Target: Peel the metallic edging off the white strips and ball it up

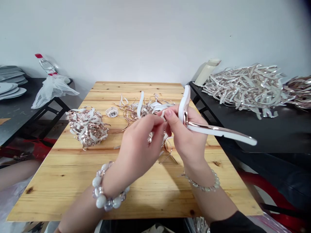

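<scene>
My right hand (188, 129) is closed around a curved white strip with a rose-gold metallic side (223, 132), which sticks out above and to the right of the fingers. Pinched fingers of my left hand (141, 145) meet the right fingertips over the middle of the wooden table (80, 187). Between the fingertips is a small white piece (163, 114), mostly hidden. Behind and below the hands lies a loose heap of white and rose-gold strips (131, 113). A denser pile of short curled pieces (88, 127) sits at the left.
A wristwatch-like round item (112, 112) lies beside the left pile. On the right black table (233, 129) is a large heap of strips (245, 85) near a cream roll (208, 72). The left side table holds a red-capped bottle (46, 65), white netting (54, 89) and stacked flat pieces (11, 84).
</scene>
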The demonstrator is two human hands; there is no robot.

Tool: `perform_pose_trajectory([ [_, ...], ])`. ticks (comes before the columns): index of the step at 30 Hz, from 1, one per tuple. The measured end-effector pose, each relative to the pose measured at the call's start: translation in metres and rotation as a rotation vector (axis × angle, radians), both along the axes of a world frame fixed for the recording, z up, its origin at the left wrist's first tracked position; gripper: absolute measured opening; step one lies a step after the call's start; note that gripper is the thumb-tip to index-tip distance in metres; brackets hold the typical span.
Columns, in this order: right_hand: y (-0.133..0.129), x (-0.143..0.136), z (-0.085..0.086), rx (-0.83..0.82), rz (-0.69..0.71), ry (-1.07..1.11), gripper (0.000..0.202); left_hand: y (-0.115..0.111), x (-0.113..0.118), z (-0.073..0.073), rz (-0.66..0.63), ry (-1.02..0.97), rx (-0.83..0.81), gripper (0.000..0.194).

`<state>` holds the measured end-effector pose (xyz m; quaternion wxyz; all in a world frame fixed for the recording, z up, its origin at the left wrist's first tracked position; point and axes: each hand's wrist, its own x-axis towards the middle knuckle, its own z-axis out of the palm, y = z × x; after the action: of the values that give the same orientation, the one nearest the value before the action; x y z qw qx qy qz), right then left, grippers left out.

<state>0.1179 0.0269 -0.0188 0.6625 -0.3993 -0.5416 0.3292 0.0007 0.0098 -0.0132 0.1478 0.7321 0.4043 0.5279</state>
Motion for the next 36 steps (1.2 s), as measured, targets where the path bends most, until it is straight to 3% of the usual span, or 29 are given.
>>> perform_pose_trajectory([
  [3,0.003,0.003,0.0,-0.053,0.029,0.074,0.01,-0.001,0.004,-0.005,0.041,0.144,0.181,0.01],
  [5,0.004,0.006,0.001,-0.09,0.049,0.11,0.01,-0.001,0.005,-0.007,0.0,0.202,0.237,0.011],
  [9,0.009,0.011,0.005,-0.152,0.043,0.177,0.011,0.002,0.006,-0.012,-0.14,0.329,0.271,0.012],
  [15,0.016,0.014,0.005,-0.173,0.051,0.159,0.012,0.005,0.002,-0.008,-0.201,0.467,0.268,0.014],
  [19,0.019,0.018,0.0,-0.072,0.087,0.113,0.014,0.004,-0.01,0.004,-0.196,0.292,0.125,0.024],
  [22,0.016,0.019,-0.001,0.065,0.045,0.016,0.011,0.007,-0.016,0.009,-0.07,0.092,0.064,0.034],
  [24,0.013,0.018,0.001,0.136,0.041,-0.088,0.009,0.01,-0.019,0.01,-0.043,0.049,-0.014,0.027],
  [28,0.008,0.016,0.005,0.289,0.085,-0.323,0.009,0.018,-0.021,0.008,-0.307,0.053,-0.29,0.022],
  [30,0.007,0.016,0.006,0.327,0.05,-0.369,0.01,0.022,-0.022,0.006,-0.359,0.0,-0.359,0.028],
  [33,0.006,0.018,0.006,0.273,-0.033,-0.358,0.008,0.025,-0.023,0.001,-0.255,-0.17,-0.368,0.029],
  [36,0.004,0.017,0.004,0.19,0.021,-0.43,0.012,0.026,-0.018,-0.002,-0.08,-0.306,-0.259,0.024],
])
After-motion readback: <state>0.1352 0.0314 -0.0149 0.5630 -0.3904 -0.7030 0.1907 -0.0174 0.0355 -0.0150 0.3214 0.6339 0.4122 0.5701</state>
